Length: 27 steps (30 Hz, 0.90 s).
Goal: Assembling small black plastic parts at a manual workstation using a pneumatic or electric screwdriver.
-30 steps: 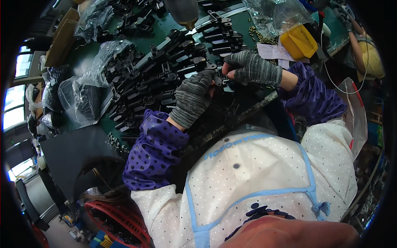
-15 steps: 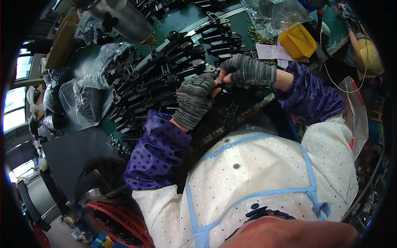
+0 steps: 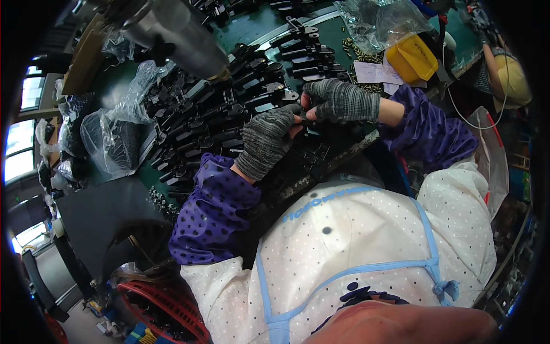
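Note:
Both of my hands wear grey knitted fingerless gloves and meet over the near edge of the bench. My left hand [image 3: 267, 139] is closed, with thumb and fingertips pinched together. Close against it on the right, my right hand [image 3: 342, 100] is also closed in a pinch. Whatever lies between the fingertips is too small and too covered to make out. Just beyond the hands, rows of black metal parts [image 3: 224, 110] shaped like hinges or brackets cover the bench. Another group of these black parts [image 3: 309, 54] lies ahead of my right hand.
A metal cylindrical tool [image 3: 182, 43] hangs over the parts. Clear plastic bags [image 3: 112, 140] lie left, another [image 3: 381, 23] at the back. Small brass-coloured pieces [image 3: 358, 49] lie by a yellow container [image 3: 413, 59] and paper [image 3: 375, 73]. A red basket [image 3: 172, 301] stands lower left. Another person [image 3: 507, 77] sits far right.
The hanging metal tool has swung nearer and to the right, now larger in view. My hands have shifted only slightly left and stay pinched together.

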Each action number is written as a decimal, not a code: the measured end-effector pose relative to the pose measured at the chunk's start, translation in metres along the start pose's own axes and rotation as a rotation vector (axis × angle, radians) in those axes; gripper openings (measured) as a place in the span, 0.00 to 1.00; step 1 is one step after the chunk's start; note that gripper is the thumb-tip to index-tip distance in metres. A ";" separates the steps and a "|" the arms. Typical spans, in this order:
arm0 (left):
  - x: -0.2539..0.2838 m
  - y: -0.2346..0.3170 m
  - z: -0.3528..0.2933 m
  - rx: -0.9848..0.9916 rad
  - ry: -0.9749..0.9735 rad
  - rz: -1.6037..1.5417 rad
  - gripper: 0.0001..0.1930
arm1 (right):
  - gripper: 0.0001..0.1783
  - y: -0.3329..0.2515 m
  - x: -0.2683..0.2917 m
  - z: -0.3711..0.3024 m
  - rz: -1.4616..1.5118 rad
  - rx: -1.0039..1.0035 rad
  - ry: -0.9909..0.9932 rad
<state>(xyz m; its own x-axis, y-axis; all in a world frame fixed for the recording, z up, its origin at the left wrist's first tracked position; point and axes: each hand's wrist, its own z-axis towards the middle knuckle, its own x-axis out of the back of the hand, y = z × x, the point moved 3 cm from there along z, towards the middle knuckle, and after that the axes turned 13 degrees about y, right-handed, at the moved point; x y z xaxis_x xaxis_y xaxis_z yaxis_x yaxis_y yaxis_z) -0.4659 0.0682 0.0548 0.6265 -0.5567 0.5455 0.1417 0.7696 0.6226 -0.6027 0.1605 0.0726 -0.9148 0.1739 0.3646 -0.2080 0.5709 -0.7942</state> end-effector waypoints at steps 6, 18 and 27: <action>0.002 0.012 0.005 -0.078 -0.020 0.033 0.13 | 0.33 -0.085 0.034 -0.007 -0.089 1.345 0.653; -0.007 0.010 0.001 0.144 -0.029 -0.016 0.13 | 0.30 -0.054 0.020 0.002 0.306 0.945 0.407; -0.011 0.013 0.005 0.125 -0.058 -0.029 0.10 | 0.33 -0.026 0.014 0.001 0.387 0.843 0.492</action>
<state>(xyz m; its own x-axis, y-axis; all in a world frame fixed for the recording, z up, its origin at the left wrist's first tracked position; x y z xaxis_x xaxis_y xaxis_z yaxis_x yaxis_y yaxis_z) -0.4745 0.0829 0.0598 0.5776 -0.5980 0.5557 0.0600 0.7099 0.7017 -0.6104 0.1475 0.0982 -0.7681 0.6400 0.0206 -0.2777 -0.3041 -0.9113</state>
